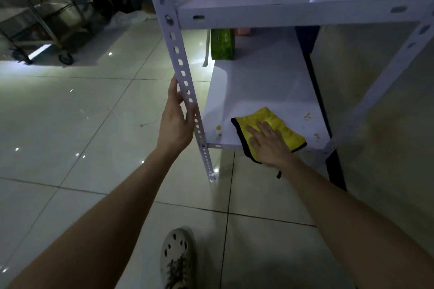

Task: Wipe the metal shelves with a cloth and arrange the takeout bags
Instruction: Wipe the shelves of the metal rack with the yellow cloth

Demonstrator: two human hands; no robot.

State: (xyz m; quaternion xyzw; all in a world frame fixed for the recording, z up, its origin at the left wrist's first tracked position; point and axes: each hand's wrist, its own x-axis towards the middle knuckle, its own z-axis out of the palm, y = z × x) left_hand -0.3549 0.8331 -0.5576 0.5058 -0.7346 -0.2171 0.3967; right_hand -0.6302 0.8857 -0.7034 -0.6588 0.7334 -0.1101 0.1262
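Shoe (177,258) on tiles | right hand (267,145) flat on cloth (270,132) | left hand (176,119) gripping post (185,82)

- A dim storeroom or shop back room is suggested.
- White slotted-angle metal shelving (263,91) is set on a glossy tiled floor (70,124).
- A wheeled steel wire rack (44,14) is seen behind, with packaged goods stored.

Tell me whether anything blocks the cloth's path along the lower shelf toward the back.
The right hand presses flat on the yellow cloth at the front edge of the lower shelf. The stretch behind it is bare. Only at the far back stands a green bag, which would block the left rear corner.
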